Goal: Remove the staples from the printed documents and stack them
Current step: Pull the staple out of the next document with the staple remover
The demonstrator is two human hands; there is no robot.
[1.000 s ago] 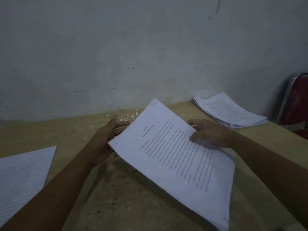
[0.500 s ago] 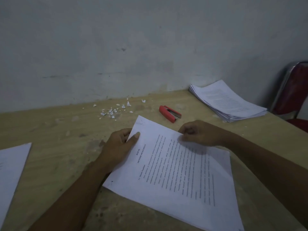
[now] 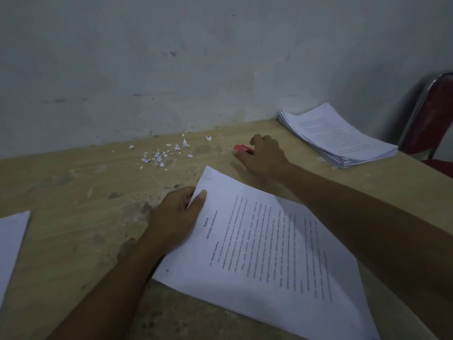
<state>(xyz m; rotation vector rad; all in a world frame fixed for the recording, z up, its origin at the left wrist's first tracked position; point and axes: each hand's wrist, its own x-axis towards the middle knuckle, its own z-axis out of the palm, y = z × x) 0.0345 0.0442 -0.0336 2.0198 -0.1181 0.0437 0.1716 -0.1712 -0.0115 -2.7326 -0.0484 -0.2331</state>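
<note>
Steadying the document (image 3: pixel 269 253) by a left hand (image 3: pixel 176 217) pinch beside its stapled corner, right hand (image 3: pixel 266 157) fingers (image 3: pixel 259 141) curled over the red stapler (image 3: pixel 241 148), grip unconfirmed.

A pale, scuffed wall (image 3: pixel 171 57) rises behind the light wooden worktop (image 3: pixel 73 192) (blotched with dark stains), meeting its far edge. A red chair (image 3: pixel 438 114) with a shiny metal frame stands at the right. The light is dim.

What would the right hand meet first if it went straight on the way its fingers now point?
The red staple tool, lying at the fingertips of the right hand; whether they already touch it is unclear. Past it, only table and wall show.
</note>
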